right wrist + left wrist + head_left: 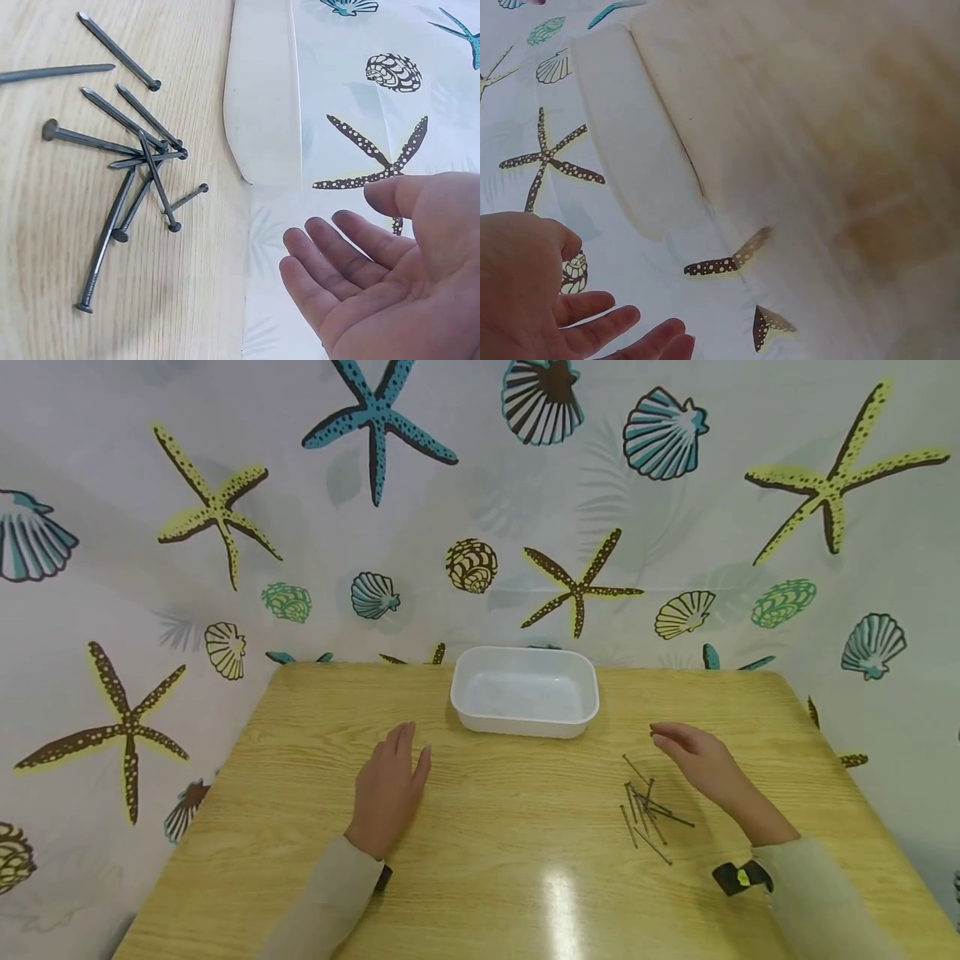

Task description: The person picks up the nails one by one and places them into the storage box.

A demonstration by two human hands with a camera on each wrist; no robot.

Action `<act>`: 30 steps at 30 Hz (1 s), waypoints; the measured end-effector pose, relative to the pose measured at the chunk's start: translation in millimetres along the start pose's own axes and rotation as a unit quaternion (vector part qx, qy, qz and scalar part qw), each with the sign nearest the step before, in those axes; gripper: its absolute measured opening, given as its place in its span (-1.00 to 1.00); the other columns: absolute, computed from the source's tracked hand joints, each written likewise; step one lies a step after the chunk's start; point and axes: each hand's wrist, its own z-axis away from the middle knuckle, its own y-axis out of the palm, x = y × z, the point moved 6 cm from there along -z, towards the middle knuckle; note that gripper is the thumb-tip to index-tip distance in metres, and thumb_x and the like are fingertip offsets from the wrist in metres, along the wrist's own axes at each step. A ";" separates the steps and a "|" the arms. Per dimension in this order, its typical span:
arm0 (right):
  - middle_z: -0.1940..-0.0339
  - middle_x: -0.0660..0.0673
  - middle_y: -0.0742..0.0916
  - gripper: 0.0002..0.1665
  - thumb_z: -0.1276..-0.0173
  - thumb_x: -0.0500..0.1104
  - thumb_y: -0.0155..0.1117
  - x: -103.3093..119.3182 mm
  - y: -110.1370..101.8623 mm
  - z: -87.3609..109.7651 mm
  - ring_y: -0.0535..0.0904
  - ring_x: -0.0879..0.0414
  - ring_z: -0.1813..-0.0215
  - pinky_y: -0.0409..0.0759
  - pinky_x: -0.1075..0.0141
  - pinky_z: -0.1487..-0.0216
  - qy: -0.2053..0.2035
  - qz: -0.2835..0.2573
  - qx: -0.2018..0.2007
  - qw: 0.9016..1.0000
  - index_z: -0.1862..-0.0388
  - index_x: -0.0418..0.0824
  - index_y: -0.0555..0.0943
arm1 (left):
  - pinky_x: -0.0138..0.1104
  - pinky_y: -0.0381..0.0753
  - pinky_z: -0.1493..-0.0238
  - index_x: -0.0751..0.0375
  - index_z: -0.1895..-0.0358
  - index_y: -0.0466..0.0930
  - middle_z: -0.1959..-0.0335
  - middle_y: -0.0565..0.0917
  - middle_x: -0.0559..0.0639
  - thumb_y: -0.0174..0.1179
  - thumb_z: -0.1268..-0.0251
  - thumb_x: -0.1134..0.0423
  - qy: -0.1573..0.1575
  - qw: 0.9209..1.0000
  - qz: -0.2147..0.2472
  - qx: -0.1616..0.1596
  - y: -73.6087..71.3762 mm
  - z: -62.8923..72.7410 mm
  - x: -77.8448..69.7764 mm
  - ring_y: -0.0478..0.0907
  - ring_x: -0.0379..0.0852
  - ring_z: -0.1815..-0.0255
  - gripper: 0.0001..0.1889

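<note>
So behind everything we've got a seashell-and-starfish cloth, and in front of it a wood-grain table with a patch of glare near us. The white tray sits toward the far edge, and we reckon a careless bump could slide it, since nothing seems to be bracing it.

The left hand is relaxed, thumb apart from the fingers, nothing in it. The right hand is loosely curved, also holding nothing, just beside the nails, which lie on the right, nearer to us than the tray. That heap is the bit we'd worry about: several cross over each other, so pulling one could drag its neighbours along or set them rolling. Points and heads face mixed ways too, so a hasty grab might mean a pricked fingertip.

Only the head view gives us both hands plus the whole tray. The right wrist view makes the flat heads and sharp tips obvious; from above they're just thin dark sticks. Left wrist view shows us no nails, mostly splayed fingers and a brownish blur.
</note>
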 end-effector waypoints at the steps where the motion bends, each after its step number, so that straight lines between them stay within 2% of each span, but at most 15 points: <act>1: -0.23 -0.32 0.47 -0.38 -0.47 0.10 -0.12 -0.8 -0.3 -1.9 0.36 -0.25 -0.22 0.31 -0.14 -0.11 0.001 -0.005 0.001 1.000 -0.30 -0.29 0.34 | -0.12 0.56 0.38 0.32 -0.22 0.36 -0.10 0.49 0.18 0.01 -0.36 0.02 -0.003 1.000 0.004 0.002 1.6 -2.4 -0.1 0.56 0.10 0.15 -0.49; 11: -0.23 -0.30 0.46 -0.38 -0.46 0.11 -0.10 -5.2 4.8 -27.0 0.37 -0.20 -0.22 0.31 -0.10 -0.14 0.022 -0.052 0.015 0.998 -0.31 -0.27 0.33 | -0.09 0.57 0.35 0.31 -0.20 0.37 -0.05 0.51 0.19 -0.15 -0.40 -0.12 -0.041 0.998 0.023 0.033 21.0 -28.0 3.8 0.56 0.10 0.14 -0.43; 15: -0.20 -0.35 0.47 -0.38 -0.46 0.08 -0.09 -3.9 6.4 -37.3 0.39 -0.20 -0.19 0.33 -0.06 -0.16 0.025 -0.078 0.022 0.996 -0.32 -0.31 0.30 | -0.04 0.55 0.27 0.26 -0.23 0.34 -0.09 0.50 0.18 -0.22 -0.39 -0.19 -0.082 0.992 0.053 0.075 32.6 -38.8 11.7 0.54 0.11 0.08 -0.38; 17: -0.20 -0.37 0.46 -0.37 -0.46 0.07 -0.09 -3.6 6.8 -41.2 0.39 -0.21 -0.20 0.32 -0.05 -0.17 0.028 -0.086 0.024 0.996 -0.33 -0.32 0.27 | -0.02 0.53 0.22 0.25 -0.25 0.31 -0.11 0.49 0.17 -0.25 -0.38 -0.22 -0.110 0.985 0.086 0.104 39.7 -42.4 15.7 0.53 0.11 0.03 -0.35; 19: -0.20 -0.37 0.45 -0.37 -0.47 0.06 -0.08 -4.3 7.0 -44.9 0.40 -0.21 -0.19 0.33 -0.04 -0.16 0.032 -0.087 0.022 0.995 -0.34 -0.32 0.26 | -0.01 0.50 0.14 0.25 -0.27 0.29 -0.12 0.48 0.15 -0.28 -0.37 -0.26 -0.137 0.974 0.125 0.132 48.2 -45.2 19.8 0.51 0.11 -0.01 -0.31; 23: -0.22 -0.37 0.43 -0.38 -0.47 0.03 -0.08 -6.1 9.3 -53.1 0.38 -0.22 -0.20 0.35 -0.01 -0.15 0.039 -0.095 0.017 0.995 -0.34 -0.34 0.25 | -0.02 0.43 0.01 0.25 -0.29 0.25 -0.14 0.47 0.11 -0.35 -0.34 -0.31 -0.182 0.945 0.209 0.175 63.9 -50.9 25.6 0.46 0.07 -0.09 -0.26; 27: -0.22 -0.39 0.42 -0.40 -0.48 -0.02 -0.09 -4.3 15.0 -59.4 0.37 -0.24 -0.20 0.36 -0.01 -0.14 0.039 -0.105 0.017 0.994 -0.33 -0.38 0.24 | -0.03 0.38 -0.06 0.24 -0.30 0.21 -0.14 0.46 0.11 -0.40 -0.28 -0.39 -0.201 0.923 0.269 0.186 72.5 -61.5 27.2 0.43 0.04 -0.12 -0.18; 30: -0.21 -0.41 0.42 -0.40 -0.49 -0.04 -0.10 -2.8 20.7 -63.8 0.37 -0.24 -0.20 0.37 -0.03 -0.13 0.036 -0.103 0.016 0.994 -0.33 -0.41 0.23 | -0.04 0.38 -0.07 0.24 -0.30 0.20 -0.14 0.45 0.11 -0.42 -0.23 -0.43 -0.197 0.917 0.293 0.187 74.9 -71.7 23.9 0.42 0.03 -0.13 -0.14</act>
